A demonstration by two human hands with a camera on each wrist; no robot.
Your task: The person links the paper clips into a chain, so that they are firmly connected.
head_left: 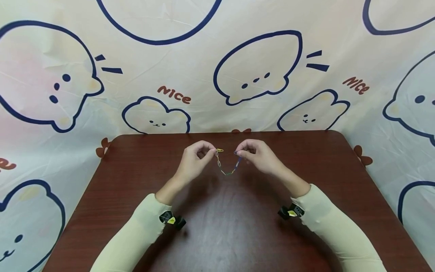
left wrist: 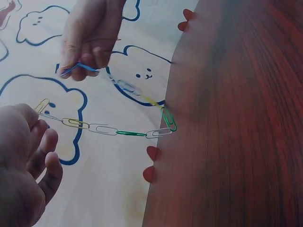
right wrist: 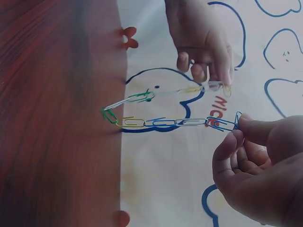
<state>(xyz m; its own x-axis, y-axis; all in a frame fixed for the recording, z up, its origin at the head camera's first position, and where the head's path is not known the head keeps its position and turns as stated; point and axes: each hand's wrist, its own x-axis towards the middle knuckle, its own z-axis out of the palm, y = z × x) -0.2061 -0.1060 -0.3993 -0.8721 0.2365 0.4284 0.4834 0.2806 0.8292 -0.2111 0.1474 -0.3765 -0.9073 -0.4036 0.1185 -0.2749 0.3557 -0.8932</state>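
A chain of linked paper clips [left wrist: 103,129] in yellow, white, green and blue hangs in a U between the two hands. My left hand [head_left: 195,160] pinches the yellow paper clip [head_left: 219,150] at one end between thumb and forefinger. At the other end, my right hand [head_left: 261,155] pinches a blue paper clip [right wrist: 238,120] the same way. Both hands are held up over the far part of the table at about equal height. Green clips [right wrist: 110,116] form the low middle of the chain.
Beneath the hands lies a dark reddish-brown wooden table [head_left: 221,234]. A pale cloth [head_left: 204,68] with cartoon outlines and the word "Nice" hangs behind and beside it. Each pale sleeve carries a small black wrist camera, left [head_left: 172,220] and right [head_left: 291,212].
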